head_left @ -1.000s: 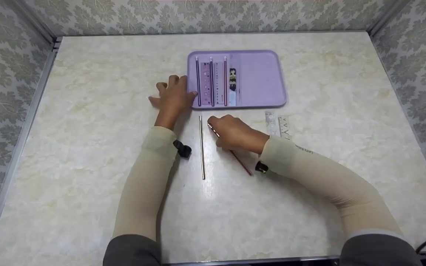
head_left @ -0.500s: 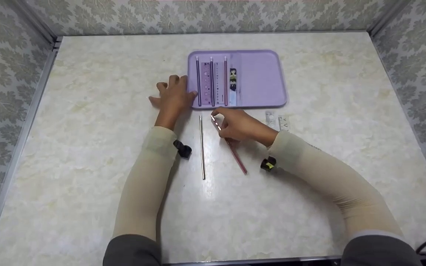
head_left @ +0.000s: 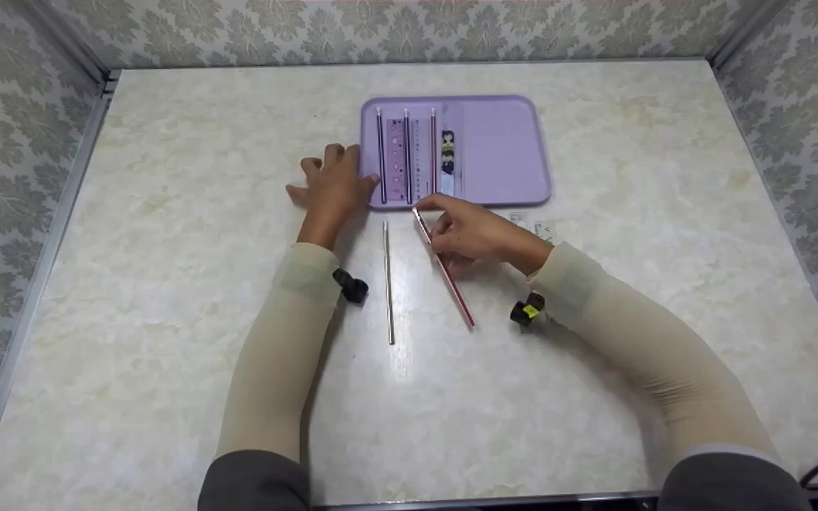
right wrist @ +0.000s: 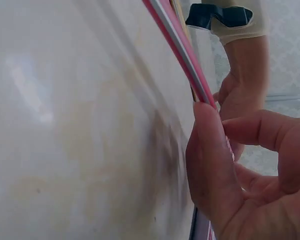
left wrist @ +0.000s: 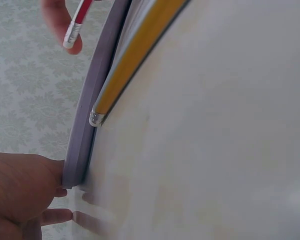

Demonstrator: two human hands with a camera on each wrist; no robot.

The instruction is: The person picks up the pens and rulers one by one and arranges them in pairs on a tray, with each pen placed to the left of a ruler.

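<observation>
Red pencil (head_left: 444, 268): pinched by right hand (head_left: 476, 234), eraser end aimed far, toward tray.
Purple tray (head_left: 501, 152): left hand (head_left: 334, 186) flat, relaxed against its left edge, steadying it.
Yellow pencil (head_left: 388, 282): lies loose, near side.

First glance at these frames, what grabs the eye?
The purple tray at the far middle of the table, with pencils and rulers lined up in its left half. Just in front, the right hand pinches a red pencil, eraser end raised toward the tray's near edge. The left hand rests against the tray's left edge, and a second pencil lies between the forearms.
</observation>
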